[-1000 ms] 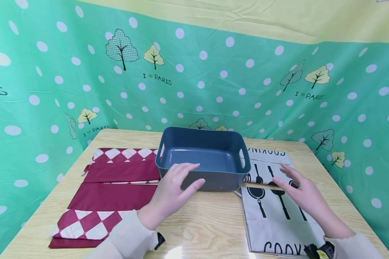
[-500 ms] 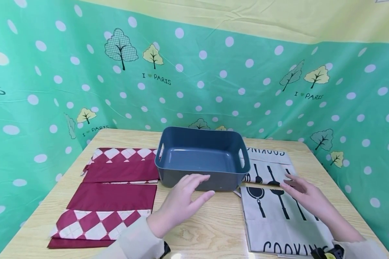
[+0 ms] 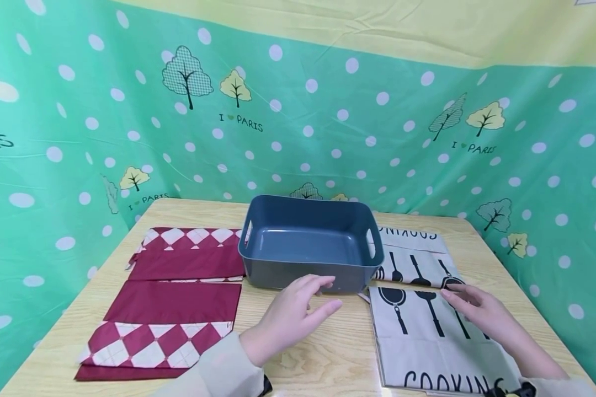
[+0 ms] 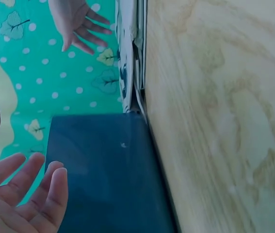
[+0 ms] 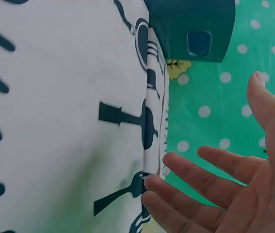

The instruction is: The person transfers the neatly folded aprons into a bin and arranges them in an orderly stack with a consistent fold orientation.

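My left hand (image 3: 293, 320) hovers in front of a dark blue plastic bin (image 3: 273, 273), fingers loosely bent and holding nothing. In the left wrist view its fingertips overlap the bin's wall (image 4: 113, 179). On the right, my right hand (image 3: 484, 311) hangs over a folded white cloth (image 3: 417, 353) printed with black kitchen tools and lettering. Its spread fingers (image 5: 200, 182) are free of any object in the right wrist view. Behind that cloth lies a second white printed cloth (image 3: 402, 240). The bin has a cut-out handle at each end, and its visible floor is bare.
Two folded dark red cloths with white diamond patches, one near (image 3: 174, 300) and one far (image 3: 184, 262), lie left of the bin. All rest on a pale wooden table (image 3: 323, 358). A green dotted curtain (image 3: 308, 154) hangs behind and at both sides.
My left hand has moved right and nearer to me, from the bin's front rim to lower before its front wall. The right hand has shifted right and nearer. Bin and cloths stay put.
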Available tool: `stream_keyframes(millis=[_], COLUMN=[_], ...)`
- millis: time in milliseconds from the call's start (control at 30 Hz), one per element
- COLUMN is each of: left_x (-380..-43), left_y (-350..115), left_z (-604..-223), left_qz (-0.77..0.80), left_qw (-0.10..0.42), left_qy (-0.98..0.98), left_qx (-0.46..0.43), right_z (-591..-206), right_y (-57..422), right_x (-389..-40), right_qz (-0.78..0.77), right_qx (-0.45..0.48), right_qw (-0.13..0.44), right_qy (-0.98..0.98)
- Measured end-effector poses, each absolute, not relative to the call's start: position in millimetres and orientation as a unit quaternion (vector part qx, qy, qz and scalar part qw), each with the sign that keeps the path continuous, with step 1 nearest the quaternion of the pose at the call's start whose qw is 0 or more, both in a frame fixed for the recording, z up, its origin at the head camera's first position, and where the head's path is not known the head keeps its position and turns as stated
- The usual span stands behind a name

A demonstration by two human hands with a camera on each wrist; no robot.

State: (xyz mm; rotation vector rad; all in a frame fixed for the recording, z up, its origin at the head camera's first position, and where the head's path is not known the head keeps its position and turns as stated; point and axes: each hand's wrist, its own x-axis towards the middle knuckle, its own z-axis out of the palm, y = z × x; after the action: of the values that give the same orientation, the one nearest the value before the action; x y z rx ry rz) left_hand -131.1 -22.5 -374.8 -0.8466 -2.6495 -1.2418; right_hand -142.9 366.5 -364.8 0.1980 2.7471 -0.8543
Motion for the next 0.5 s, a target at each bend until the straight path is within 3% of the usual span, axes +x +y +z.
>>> stream_keyframes(millis=[500], left_x=[-130], left_y=[-13], left_z=[-381], left_qz=[-0.401], left_qw=[0.025], left_qy=[-0.875], left_qx=[-0.271], right_z=[-383], right_y=[389], right_x=[-140], right_qz=[-0.342], right_qx=[0.122], right_qw=[0.145], right_qy=[0.920])
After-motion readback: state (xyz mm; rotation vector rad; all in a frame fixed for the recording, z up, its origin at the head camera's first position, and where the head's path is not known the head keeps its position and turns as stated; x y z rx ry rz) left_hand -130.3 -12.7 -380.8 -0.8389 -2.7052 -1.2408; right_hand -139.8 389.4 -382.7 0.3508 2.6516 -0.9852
